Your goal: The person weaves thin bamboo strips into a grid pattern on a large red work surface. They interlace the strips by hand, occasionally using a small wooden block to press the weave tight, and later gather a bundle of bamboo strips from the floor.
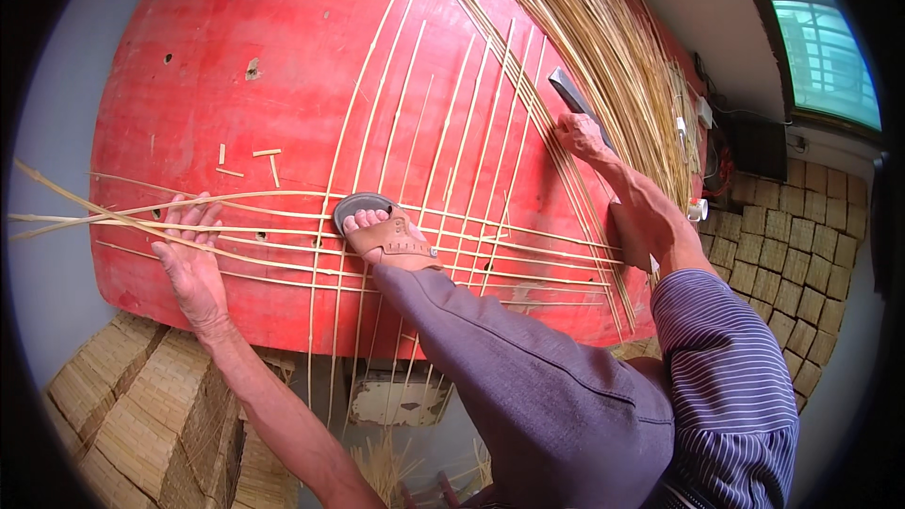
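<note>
Long pale bamboo strips cross in an open lattice (443, 212) on a red board (217, 28). At the left, my left hand (196, 259) is palm up with its fingers stretched out, among the lengthwise strips (123, 219); some pass across the palm. On the right, my right hand (580, 137) is closed round a dark flat bar (567, 91), which slants over the board beside a narrow bundle of diagonal strips (509, 57). My sandalled foot (382, 229) presses down on the crossing strips between my hands. The bar's lower end is partly hidden behind my hand and forearm.
A thick sheaf of long strips (594, 28) lies along the board's right side. Short offcuts (269, 153) are scattered at the left. Stacked woven bundles (141, 405) stand at the lower left, more woven stacks (782, 245) at the right. A white cup (698, 210) is near the right edge.
</note>
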The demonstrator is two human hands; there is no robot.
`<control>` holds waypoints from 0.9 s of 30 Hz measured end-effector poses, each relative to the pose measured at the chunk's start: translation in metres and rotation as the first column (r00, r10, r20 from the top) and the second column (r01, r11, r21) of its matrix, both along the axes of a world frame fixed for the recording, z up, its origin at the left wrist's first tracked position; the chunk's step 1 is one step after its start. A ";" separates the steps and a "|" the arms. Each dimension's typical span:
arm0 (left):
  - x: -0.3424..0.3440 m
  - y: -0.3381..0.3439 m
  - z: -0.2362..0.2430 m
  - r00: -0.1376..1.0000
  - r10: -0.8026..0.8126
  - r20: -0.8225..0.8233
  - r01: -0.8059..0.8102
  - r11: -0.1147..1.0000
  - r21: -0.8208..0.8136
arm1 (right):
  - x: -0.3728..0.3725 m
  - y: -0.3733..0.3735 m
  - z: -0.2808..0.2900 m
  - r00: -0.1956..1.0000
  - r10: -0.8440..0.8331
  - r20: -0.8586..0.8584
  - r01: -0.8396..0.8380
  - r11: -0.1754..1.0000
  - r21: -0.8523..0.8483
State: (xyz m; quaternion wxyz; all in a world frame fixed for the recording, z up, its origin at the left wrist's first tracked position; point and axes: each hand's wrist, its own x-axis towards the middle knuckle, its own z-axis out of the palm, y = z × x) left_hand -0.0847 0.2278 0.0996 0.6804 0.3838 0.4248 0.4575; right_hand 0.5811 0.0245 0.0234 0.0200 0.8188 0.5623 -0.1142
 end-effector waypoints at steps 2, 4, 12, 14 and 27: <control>0.001 0.000 -0.003 1.000 0.003 0.004 -0.003 1.000 -0.008 | 0.002 0.003 -0.004 0.999 -0.016 0.042 0.017 0.999 -0.036; -0.001 0.001 -0.003 1.000 0.003 -0.005 -0.003 1.000 -0.014 | 0.001 0.003 -0.006 0.996 -0.062 0.056 0.066 0.996 -0.059; -0.007 0.002 0.001 1.000 0.018 -0.019 -0.019 0.999 -0.041 | 0.048 -0.003 -0.017 0.992 0.014 0.122 -0.041 0.973 0.225; -0.006 0.003 0.001 0.999 0.018 0.031 -0.017 0.999 -0.044 | 0.084 0.009 -0.009 0.890 0.008 0.456 -0.170 0.933 0.316; -0.017 0.011 0.002 0.990 0.035 0.133 -0.015 0.989 -0.147 | -0.262 0.278 0.082 0.718 0.687 -0.108 -0.410 0.544 0.732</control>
